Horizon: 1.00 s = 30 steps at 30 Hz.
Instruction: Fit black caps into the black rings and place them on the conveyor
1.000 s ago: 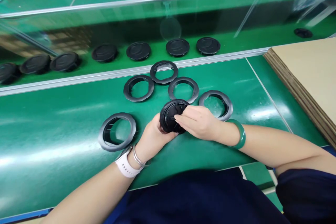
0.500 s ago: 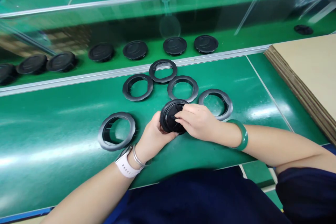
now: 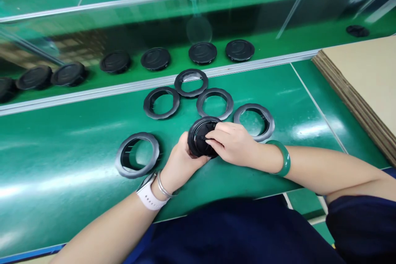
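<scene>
One round black plastic cover (image 3: pixel 198 140), tilted face toward the right hand (image 3: pixel 233 144), left hand (image 3: pixel 182 164) cupping its rim, right fingers (image 3: pixel 216 134) pinching its face.

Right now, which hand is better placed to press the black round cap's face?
Probably the right hand: its fingers lie on the black round cap, while the left hand holds the cap at its lower edge.

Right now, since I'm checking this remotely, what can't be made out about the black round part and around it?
Head view:
The black round part's underside: hidden by the left hand.
Its inner detail: covered by the right hand's fingers.
Leftmost black disc: cut off by the left edge.
Cardboard stack: cut off by the right edge.
</scene>
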{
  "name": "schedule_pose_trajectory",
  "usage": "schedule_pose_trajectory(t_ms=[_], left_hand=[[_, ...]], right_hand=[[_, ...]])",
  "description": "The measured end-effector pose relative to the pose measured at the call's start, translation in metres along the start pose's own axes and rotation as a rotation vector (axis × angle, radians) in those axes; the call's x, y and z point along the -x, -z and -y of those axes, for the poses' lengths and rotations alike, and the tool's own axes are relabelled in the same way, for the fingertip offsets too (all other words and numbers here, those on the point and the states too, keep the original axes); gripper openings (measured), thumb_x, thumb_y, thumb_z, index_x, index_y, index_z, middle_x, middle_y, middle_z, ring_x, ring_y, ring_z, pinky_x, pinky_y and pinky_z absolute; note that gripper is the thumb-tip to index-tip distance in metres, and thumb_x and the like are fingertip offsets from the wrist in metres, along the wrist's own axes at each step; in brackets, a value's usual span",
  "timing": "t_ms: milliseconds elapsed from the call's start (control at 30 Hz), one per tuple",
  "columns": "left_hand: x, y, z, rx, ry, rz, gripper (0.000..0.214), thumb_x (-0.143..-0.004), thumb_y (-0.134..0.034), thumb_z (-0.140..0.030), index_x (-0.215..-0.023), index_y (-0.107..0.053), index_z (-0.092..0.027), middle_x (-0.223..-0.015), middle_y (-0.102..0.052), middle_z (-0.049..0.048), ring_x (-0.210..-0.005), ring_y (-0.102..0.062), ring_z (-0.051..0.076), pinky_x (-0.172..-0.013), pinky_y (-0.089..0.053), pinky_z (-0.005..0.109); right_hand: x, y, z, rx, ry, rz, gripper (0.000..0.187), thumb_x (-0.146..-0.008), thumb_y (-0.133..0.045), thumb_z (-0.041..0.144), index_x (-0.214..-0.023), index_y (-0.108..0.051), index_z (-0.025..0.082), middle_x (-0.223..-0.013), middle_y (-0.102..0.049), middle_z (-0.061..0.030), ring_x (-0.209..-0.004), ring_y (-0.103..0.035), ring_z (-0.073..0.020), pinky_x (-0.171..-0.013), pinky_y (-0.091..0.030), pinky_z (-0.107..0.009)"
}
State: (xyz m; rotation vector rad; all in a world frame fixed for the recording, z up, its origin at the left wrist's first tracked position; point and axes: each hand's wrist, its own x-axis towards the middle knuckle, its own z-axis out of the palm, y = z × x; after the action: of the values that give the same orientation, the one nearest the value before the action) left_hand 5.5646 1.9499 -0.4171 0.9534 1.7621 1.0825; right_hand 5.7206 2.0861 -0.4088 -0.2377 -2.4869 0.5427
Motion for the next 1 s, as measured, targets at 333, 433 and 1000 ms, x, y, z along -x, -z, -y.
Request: schedule_pose_trajectory(t_ms=[333, 433, 1000], left_hand=[[-0.0020, -0.0027, 0.0013, 0.086, 0.009, 0.008, 0.069, -0.064, -0.086, -0.031, -0.121, -0.050, -0.020, -0.120, -0.067, 0.0085, -0.105, -0.068, 0.028, -0.087, -0.058, 0.040], [-0.0024, -0.0020, 0.0019, 0.082, 0.010, 0.010, 0.070, -0.063, -0.087, -0.031, -0.122, -0.050, -0.020, -0.121, -0.067, 0.0086, -0.106, -0.068, 0.028, -0.088, -0.058, 0.040], [-0.0022, -0.0020, -0.0013, 0.150, 0.033, 0.039, 0.071, -0.064, -0.085, -0.029, -0.124, -0.048, -0.021, -0.127, -0.064, 0.0089, -0.111, -0.066, 0.029, -0.087, -0.059, 0.040]], right_hand=[[-0.0003, -0.0053, -0.0038, 0.010, 0.044, -0.084, 0.018, -0.098, -0.050, 0.020, -0.090, -0.066, 0.016, -0.079, -0.058, -0.0051, -0.075, -0.053, -0.0184, -0.069, -0.047, -0.032], [0.0001, -0.0051, -0.0031, -0.001, 0.035, -0.087, 0.018, -0.098, -0.050, 0.020, -0.090, -0.066, 0.016, -0.079, -0.059, -0.0053, -0.075, -0.054, -0.0182, -0.068, -0.046, -0.032], [0.0014, -0.0061, -0.0015, 0.006, 0.026, -0.106, 0.018, -0.098, -0.048, 0.020, -0.090, -0.064, 0.016, -0.079, -0.056, -0.0044, -0.070, -0.051, -0.0166, -0.062, -0.042, -0.030]])
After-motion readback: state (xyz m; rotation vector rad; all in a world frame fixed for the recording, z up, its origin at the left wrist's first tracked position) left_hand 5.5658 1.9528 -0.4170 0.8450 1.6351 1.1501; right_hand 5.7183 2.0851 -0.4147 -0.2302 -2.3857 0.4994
